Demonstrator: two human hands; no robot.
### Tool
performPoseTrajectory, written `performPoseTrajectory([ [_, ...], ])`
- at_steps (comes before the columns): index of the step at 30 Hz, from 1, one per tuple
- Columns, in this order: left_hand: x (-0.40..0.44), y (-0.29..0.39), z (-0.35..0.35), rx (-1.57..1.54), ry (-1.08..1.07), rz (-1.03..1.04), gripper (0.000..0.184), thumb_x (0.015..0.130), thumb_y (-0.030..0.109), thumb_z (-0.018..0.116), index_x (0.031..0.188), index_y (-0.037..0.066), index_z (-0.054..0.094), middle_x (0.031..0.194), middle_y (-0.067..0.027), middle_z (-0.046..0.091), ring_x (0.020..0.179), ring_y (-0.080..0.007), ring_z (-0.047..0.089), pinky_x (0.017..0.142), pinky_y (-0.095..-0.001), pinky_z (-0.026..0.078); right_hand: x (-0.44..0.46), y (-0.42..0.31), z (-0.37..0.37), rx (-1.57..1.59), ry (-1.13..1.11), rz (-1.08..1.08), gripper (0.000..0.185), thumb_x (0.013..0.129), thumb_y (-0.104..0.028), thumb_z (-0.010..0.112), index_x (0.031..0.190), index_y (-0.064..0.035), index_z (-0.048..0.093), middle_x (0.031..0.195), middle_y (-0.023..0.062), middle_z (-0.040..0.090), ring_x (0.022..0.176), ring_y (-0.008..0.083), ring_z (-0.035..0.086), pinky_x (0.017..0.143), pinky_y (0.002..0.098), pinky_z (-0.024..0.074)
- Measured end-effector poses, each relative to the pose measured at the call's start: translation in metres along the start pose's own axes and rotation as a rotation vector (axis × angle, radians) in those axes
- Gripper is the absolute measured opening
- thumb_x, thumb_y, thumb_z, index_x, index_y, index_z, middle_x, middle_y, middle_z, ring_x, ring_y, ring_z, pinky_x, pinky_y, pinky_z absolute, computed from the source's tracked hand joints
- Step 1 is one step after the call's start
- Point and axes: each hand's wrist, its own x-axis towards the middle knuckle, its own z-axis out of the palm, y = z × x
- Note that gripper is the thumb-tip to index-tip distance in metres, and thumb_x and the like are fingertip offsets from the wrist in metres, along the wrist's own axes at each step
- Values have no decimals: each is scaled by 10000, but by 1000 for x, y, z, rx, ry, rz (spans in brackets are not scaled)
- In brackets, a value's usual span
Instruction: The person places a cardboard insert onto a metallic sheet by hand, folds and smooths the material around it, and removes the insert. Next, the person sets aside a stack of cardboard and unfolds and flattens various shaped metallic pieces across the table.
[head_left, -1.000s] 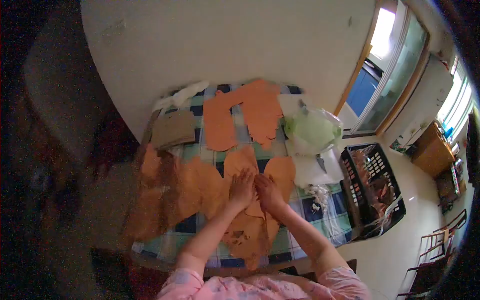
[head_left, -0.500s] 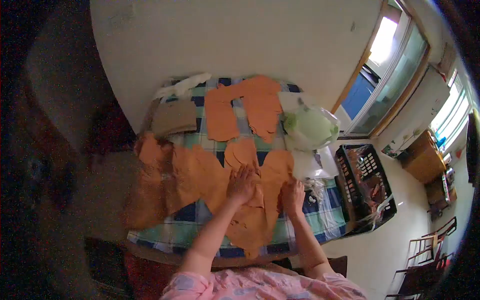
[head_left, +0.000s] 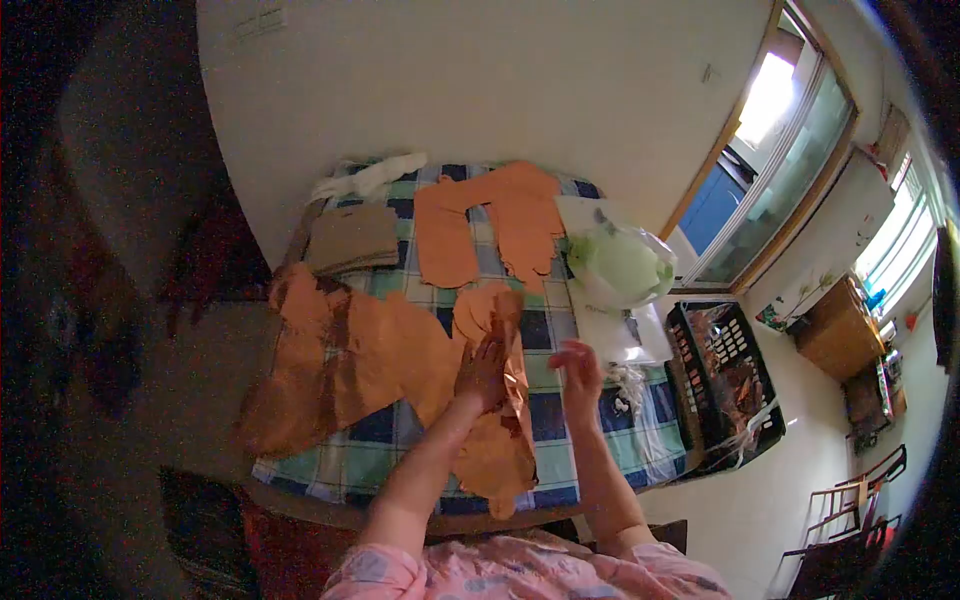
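Observation:
A large orange sheet (head_left: pixel 355 350) with an irregular outline lies across the near part of the table. Its right portion is folded inward into a narrow upright strip with a shiny, copper-coloured fold (head_left: pixel 515 385). My left hand (head_left: pixel 482 372) rests flat on the sheet just left of this fold, fingers extended. To the right, my right hand (head_left: pixel 580 382) is over the checked cloth, apart from the sheet, its fingers loosely bent and spread with nothing seen in them. Rounded orange layers (head_left: pixel 474 312) show just beyond my left fingertips.
A checked tablecloth (head_left: pixel 625 445) covers the table. Farther back lie another orange piece (head_left: pixel 445 245), a brown stack (head_left: pixel 352 238), a white cloth-like item (head_left: pixel 375 177) and a pale green plastic bag (head_left: pixel 620 265). White strings (head_left: pixel 628 390) lie right; a black crate (head_left: pixel 725 380) stands beside the table.
The sheet's right part, spread out before, is now folded over to the left. My right hand has let go of its edge and risen slightly. My left hand stays nearly in place.

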Motion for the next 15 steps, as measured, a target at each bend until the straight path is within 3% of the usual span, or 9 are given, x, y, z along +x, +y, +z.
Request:
performPoseTrajectory([
  [3, 28, -10, 62, -143, 24, -75, 688, 879, 372, 498, 1425, 21, 269, 1481, -204, 216, 1394, -311, 177, 1123, -447, 164, 11, 60, -38, -750, 4, -18, 291, 867, -38, 502, 1151, 17, 536, 1030, 171, 626, 948, 272, 614, 869, 359, 457],
  [5, 35, -10, 86, -394, 43, -231, 759, 850, 402, 539, 1424, -2, 250, 1458, -281, 201, 1384, -367, 175, 1115, -444, 197, 5, 75, -33, -609, -219, -32, 371, 855, -33, 467, 1220, 1, 519, 1230, 207, 540, 1168, 335, 501, 991, 430, 373],
  [7, -3, 3, -18, -505, -3, -191, 824, 823, 404, 571, 1424, -33, 213, 1433, -348, 171, 1361, -439, 171, 1107, -438, 226, -11, 44, -10, -1012, -446, -349, 400, 875, -56, 453, 1271, -17, 492, 1314, 204, 482, 1247, 332, 437, 1034, 452, 329],
  [8, -13, 8, -27, -724, 162, -239, 837, 813, 404, 581, 1424, -35, 212, 1438, -342, 169, 1360, -442, 173, 1107, -442, 226, -16, 46, -7, -1026, -496, -319, 408, 883, -69, 449, 1288, -26, 478, 1338, 190, 462, 1265, 327, 417, 1041, 458, 318],
  [10, 1, 9, -11, -517, 80, -275, 780, 854, 365, 552, 1438, 1, 183, 1468, -261, 163, 1366, -374, 183, 1111, -416, 222, -20, 50, -1, -1050, -590, -268, 425, 900, -94, 440, 1322, -43, 451, 1386, 162, 421, 1300, 315, 376, 1056, 471, 297],
  [11, 33, 5, 20, -92, -165, -253, 714, 906, 325, 513, 1452, 39, 154, 1493, -187, 160, 1372, -302, 192, 1114, -386, 220, -20, 49, 1, -1050, -600, -265, 429, 907, -104, 433, 1332, -49, 440, 1392, 151, 417, 1306, 310, 369, 1059, 471, 295],
  [13, 43, 0, 36, 60, -290, -200, 677, 946, 285, 492, 1467, 78, 111, 1520, -114, 145, 1376, -240, 205, 1115, -366, 221, -21, 46, 2, -1051, -621, -255, 436, 921, -124, 420, 1352, -59, 418, 1404, 129, 409, 1317, 301, 354, 1064, 469, 289],
  [14, 33, -6, 47, -214, -176, -176, 703, 935, 283, 510, 1467, 80, 98, 1522, -116, 133, 1373, -249, 210, 1113, -375, 226, -23, 47, 2, -1047, -617, -271, 440, 919, -124, 423, 1354, -60, 415, 1404, 129, 408, 1319, 299, 351, 1066, 471, 287],
  [15, 26, -5, 37, -227, -145, -144, 736, 902, 303, 532, 1463, 73, 116, 1517, -136, 141, 1373, -274, 209, 1114, -394, 210, -24, 47, 2, -1043, -613, -288, 443, 917, -125, 427, 1356, -61, 413, 1405, 129, 407, 1322, 297, 347, 1067, 474, 285],
])
